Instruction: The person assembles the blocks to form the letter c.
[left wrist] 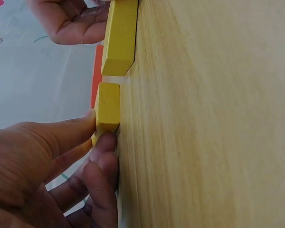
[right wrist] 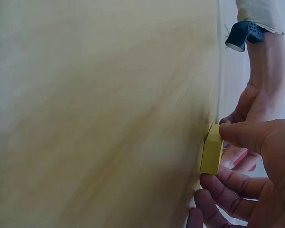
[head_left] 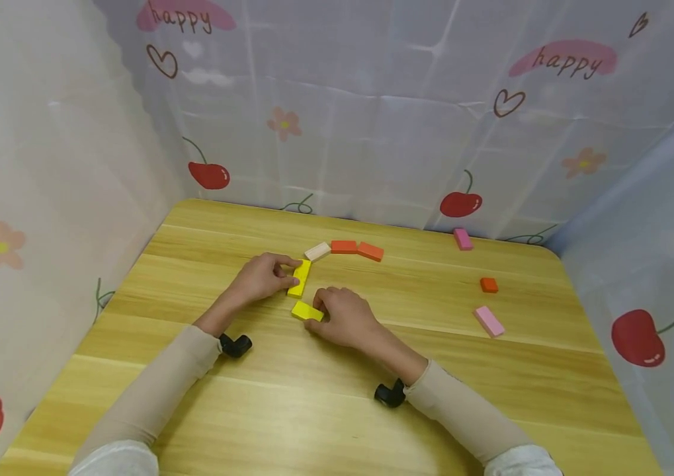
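Left hand (head_left: 262,277) pinches the upper yellow block (head_left: 300,277) (long axis running up-frame); right hand (head_left: 342,316) pinches the lower yellow block (head_left: 306,311), lying crosswise just below, on the surface (head_left: 432,370).

two yellow blocks (head_left: 301,277) (head_left: 306,311), one cream block (head_left: 317,251), orange blocks (head_left: 344,246), pink blocks (head_left: 488,320), pale wood-grain worktop (head_left: 337,410), cherry-patterned curtain (head_left: 372,119).

Two bare hands and long-sleeved forearms over a table.

The left hand (head_left: 262,277) and right hand (head_left: 345,317) wear no gloves or rings. Snug beige sleeves (head_left: 164,383) run to each wrist, with looser white cloth (head_left: 116,459) nearer the elbows. A small black camera (head_left: 235,345) is strapped under each wrist, with a round lens end.
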Demonstrator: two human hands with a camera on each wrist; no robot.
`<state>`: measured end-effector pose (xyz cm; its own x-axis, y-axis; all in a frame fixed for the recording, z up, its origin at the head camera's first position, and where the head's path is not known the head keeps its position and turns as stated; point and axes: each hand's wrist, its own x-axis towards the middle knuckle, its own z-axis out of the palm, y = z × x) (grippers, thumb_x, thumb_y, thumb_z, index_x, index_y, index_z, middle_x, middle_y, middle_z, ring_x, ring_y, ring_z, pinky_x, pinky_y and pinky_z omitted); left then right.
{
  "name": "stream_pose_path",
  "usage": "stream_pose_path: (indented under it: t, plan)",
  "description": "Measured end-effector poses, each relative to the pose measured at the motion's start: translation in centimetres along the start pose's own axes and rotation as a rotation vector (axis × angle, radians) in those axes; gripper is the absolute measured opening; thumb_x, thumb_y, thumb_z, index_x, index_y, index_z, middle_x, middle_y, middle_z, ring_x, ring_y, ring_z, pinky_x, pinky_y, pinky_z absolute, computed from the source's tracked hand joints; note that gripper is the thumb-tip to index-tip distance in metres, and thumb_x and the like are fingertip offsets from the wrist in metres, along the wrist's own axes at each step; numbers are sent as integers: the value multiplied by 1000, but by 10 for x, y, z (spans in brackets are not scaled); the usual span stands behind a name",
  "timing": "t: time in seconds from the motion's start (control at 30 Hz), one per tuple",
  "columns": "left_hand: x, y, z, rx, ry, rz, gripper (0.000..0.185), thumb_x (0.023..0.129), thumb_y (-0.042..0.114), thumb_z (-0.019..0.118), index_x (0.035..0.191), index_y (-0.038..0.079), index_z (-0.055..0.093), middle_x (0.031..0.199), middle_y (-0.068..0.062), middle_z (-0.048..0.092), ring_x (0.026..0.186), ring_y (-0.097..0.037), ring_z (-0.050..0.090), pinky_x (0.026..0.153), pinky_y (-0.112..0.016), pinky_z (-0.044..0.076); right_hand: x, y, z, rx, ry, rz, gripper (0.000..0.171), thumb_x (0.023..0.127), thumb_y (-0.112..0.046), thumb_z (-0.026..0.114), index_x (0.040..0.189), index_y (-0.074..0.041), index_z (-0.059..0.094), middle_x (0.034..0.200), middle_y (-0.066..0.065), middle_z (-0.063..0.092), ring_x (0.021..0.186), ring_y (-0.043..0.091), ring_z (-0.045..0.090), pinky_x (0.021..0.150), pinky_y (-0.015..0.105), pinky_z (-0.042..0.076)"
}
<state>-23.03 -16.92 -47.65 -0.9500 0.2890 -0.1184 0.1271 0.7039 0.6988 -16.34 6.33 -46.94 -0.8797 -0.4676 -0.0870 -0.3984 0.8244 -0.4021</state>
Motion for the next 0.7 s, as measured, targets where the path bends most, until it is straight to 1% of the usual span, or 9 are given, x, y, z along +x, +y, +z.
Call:
stream_pose_path:
  t: [0.13,0.2,0.43,0.7]
  plan:
    - [-1,1,-1,9,5,-2,44,98,30,81,140,20,74,93,-5,71,76,-20,60,64,-30,45,-2,4,-1,27,-16,5,34,96,-48,78,109,-17,70,87,-7,65,75,11,59,68,29,48]
    - [-1,1,-2,11,6,-2,44,98,30,81,140,20,74,93,-5,72,76,-20,60,63,-30,45,-3,4,-1,38,-19,0,33,97,-47,78,108,-17,69,85,-7,64,74,11,58,68,29,48]
    - [0,-1,-1,5,6,-7,45,97,30,82,140,20,74,92,-5,72,76,-19,60,63,-29,44,-3,0,-1,82,-32,-16,31,97,-45,79,106,-17,68,79,-8,65,70,7,60,68,27,49]
    - [0,0,0,-2,4,-4,44,97,30,81,140,20,74,90,-5,73,74,-19,61,61,-28,44,-1,-4,-2,108,-21,-19,30,97,-43,80,106,-17,68,75,-7,65,64,9,59,63,27,47]
